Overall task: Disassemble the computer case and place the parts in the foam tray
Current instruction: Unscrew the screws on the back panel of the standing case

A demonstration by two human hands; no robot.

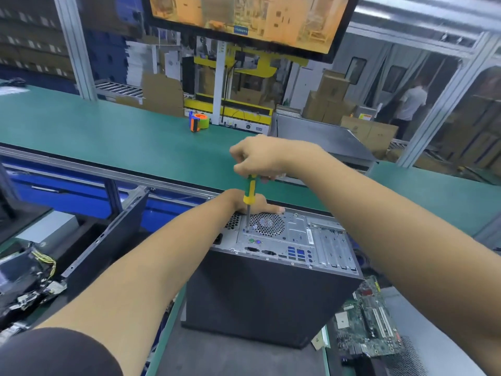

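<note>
A person's right hand [254,156] gripped the top of a green-and-yellow screwdriver [250,191], fingers curled tight round the handle, its shaft standing upright with the tip on the rear panel of a dark computer case [265,289] that stood on end at the centre of the workbench. The tip met the metal just left of the round fan grille [267,224]; whether it sat in a screw was too small to tell. The left hand [244,202] lay on the far edge of the case at 12 o'clock from the grille, largely hidden behind the screwdriver handle and the forearm, with one finger visible stretched along the rim, so its grip could not be told. At 4 o'clock from the case a green circuit board [368,321] lay partly cut off by the right forearm. At 9 o'clock a detached dark side panel [108,240] leaned on edge, and beyond it a tangle of parts with yellow wires [46,261] ran off the frame's left side. On the green conveyor belt [108,131] at 12 o'clock sat an orange tape dispenser [198,122]. A monitor [244,20] overhead was cropped at the top. A figure in a white shirt [410,104] stood blurred at 2 o'clock.
</note>
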